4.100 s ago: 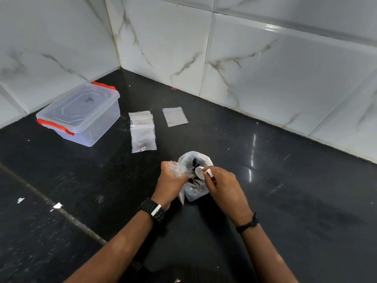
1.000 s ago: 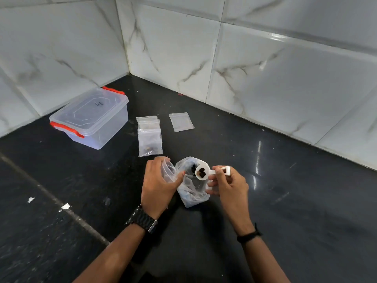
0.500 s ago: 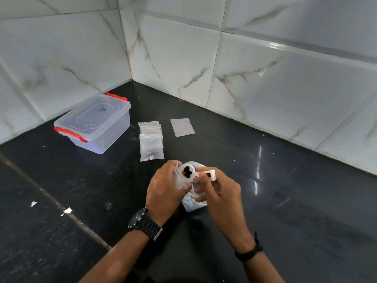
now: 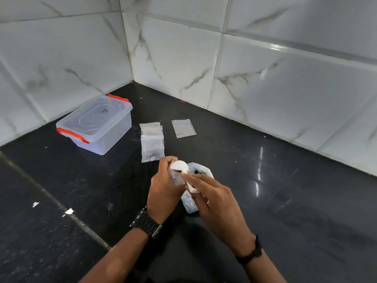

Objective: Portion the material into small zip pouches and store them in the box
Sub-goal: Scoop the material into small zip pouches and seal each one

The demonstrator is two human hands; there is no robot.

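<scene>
**Scoop tipped over a small pouch on the black counter**

At the far left of the black counter (image 4: 306,201), near the corner of the marble-patterned wall tiles (image 4: 285,78), stood a clear plastic box (image 4: 95,127) with its lid on and red latches at both ends. Just to its right lay a short row of overlapping small zip pouches (image 4: 152,139); the nearest one showed a few brownish bits inside. One more flat pouch (image 4: 183,128) lay apart to the right of that row.

Nearer the camera, the left hand (image 4: 163,193), with a black watch (image 4: 145,222) at its wrist, had its fingers curled round the mouth of a small clear pouch (image 4: 175,178), holding it up just above the counter. A white scoop (image 4: 179,166) was turned bowl-down over that pouch's mouth, with something dark just visible under its rim. The right hand (image 4: 216,199), wearing a dark band (image 4: 251,254) at the wrist, pinched the scoop's handle between thumb and fingers. The two hands were close together, nearly touching over the pouch.

Behind and under them sat a larger clear bag (image 4: 195,174), open at the top, with dark pieces of the material (image 4: 197,171) showing inside. Its lower part was hidden by the right hand. To the right, the counter carried bright reflections.
</scene>
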